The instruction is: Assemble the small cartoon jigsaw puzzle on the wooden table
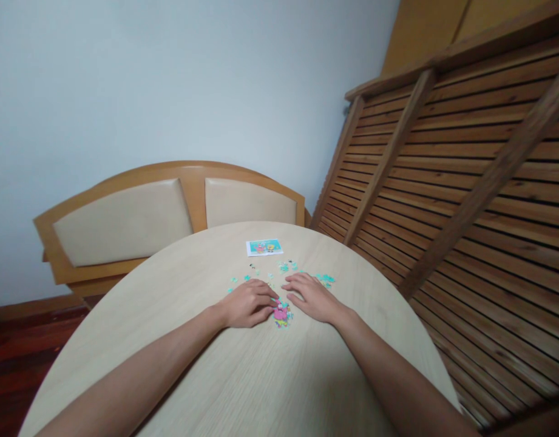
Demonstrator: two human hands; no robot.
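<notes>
Fingers parted on left hand and right hand, a left-side nudge might have split the pink jigsaw section.

Card on table, behind pieces; headboard beyond table.

No legible text, picture card included.

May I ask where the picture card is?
In the head view, the picture card lies centrally near the far edge of the table, beyond the scattered pieces.
</notes>
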